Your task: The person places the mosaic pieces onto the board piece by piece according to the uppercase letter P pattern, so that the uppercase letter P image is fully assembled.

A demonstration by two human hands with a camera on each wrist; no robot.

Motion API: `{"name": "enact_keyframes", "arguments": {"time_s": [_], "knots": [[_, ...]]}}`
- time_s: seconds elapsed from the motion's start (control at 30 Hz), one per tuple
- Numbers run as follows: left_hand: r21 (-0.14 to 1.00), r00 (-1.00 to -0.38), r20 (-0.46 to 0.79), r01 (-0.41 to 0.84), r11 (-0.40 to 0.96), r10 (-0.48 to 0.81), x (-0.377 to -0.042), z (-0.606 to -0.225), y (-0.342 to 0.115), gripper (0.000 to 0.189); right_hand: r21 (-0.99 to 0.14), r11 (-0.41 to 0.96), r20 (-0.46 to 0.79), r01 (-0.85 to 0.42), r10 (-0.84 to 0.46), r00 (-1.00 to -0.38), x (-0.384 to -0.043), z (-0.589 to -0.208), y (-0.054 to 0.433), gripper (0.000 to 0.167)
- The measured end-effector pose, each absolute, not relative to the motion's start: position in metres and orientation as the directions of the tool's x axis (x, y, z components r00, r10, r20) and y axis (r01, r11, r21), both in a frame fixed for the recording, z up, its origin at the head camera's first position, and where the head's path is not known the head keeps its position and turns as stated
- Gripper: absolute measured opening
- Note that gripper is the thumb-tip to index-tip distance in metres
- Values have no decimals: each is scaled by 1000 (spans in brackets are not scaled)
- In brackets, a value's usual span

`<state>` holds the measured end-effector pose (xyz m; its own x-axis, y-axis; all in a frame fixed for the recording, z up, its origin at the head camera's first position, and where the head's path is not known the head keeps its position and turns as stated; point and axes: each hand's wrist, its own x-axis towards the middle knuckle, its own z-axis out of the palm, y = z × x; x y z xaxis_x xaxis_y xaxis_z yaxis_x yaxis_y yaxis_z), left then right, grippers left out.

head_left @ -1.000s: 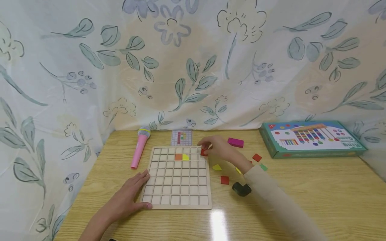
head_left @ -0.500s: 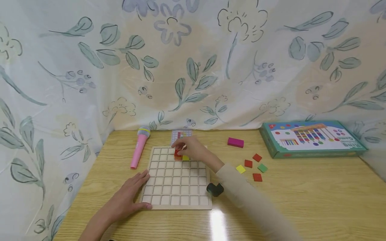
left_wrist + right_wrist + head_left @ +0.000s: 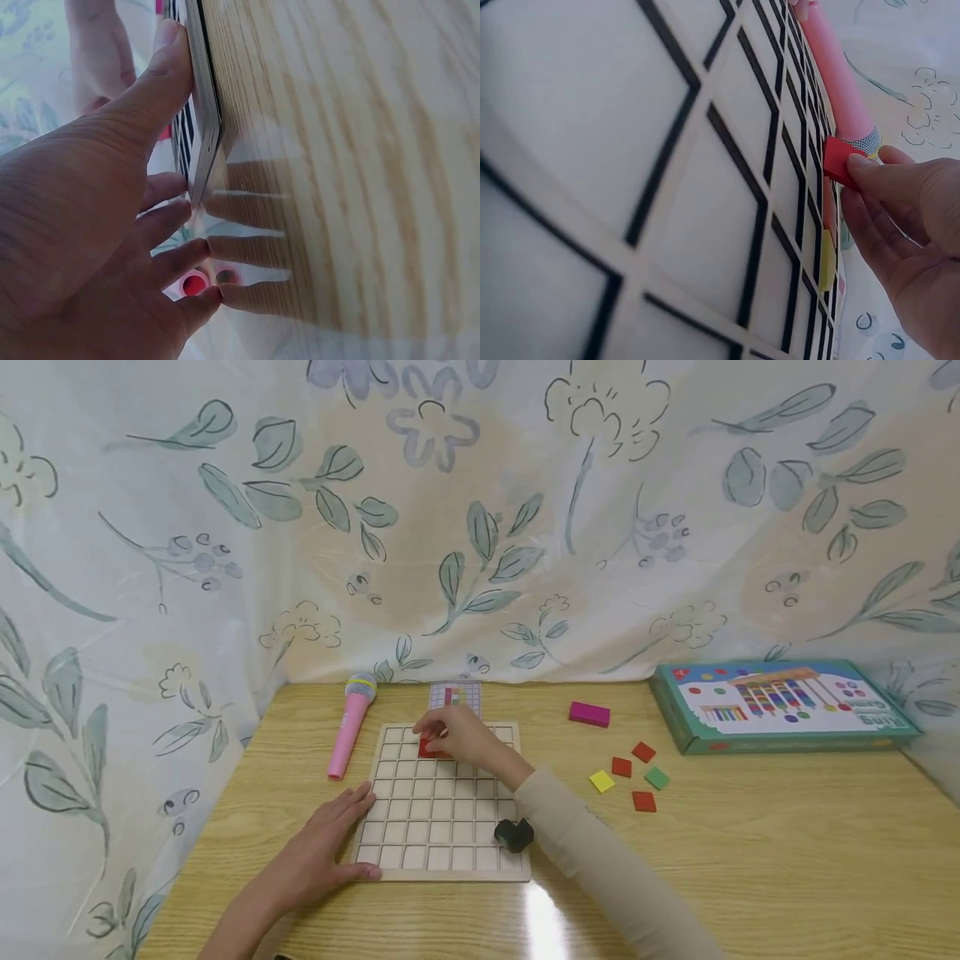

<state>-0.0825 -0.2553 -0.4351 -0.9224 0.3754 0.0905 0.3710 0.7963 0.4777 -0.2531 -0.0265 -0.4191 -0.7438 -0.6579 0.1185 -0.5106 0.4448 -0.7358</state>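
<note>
The person's right hand [image 3: 459, 739] has its grip clamped on a red tile [image 3: 841, 160], pinched between thumb and fingers over the far part of a wooden grid board [image 3: 412, 811], just beside an orange tile [image 3: 828, 201]; whether it touches the board cannot be told. The left hand [image 3: 322, 843] rests at the board's left edge, its grip apart, while a loose green tile [image 3: 657, 778] lies on the bench [image 3: 750, 860] to the right.
</note>
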Motion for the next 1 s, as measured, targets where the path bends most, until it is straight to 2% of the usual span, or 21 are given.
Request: {"name": "enact_keyframes", "arguments": {"time_s": [0.4, 0.6, 0.87, 1.0], "knots": [[468, -924, 92, 370, 803, 372, -81, -434, -254, 93, -701, 507, 40, -501, -673, -738, -252, -421, -27, 21], [450, -922, 103, 378, 809, 374, -81, -434, -254, 92, -706, 520, 34, -481, -653, -756, -245, -411, -16, 22], [435, -926, 85, 367, 822, 369, -81, -432, -252, 95, -691, 474, 102, -545, -683, -723, -229, -393, 23, 21], [434, -924, 89, 373, 820, 373, -81, -432, -251, 94, -653, 508, 110, -563, -671, -733, -223, -389, 58, 22]]}}
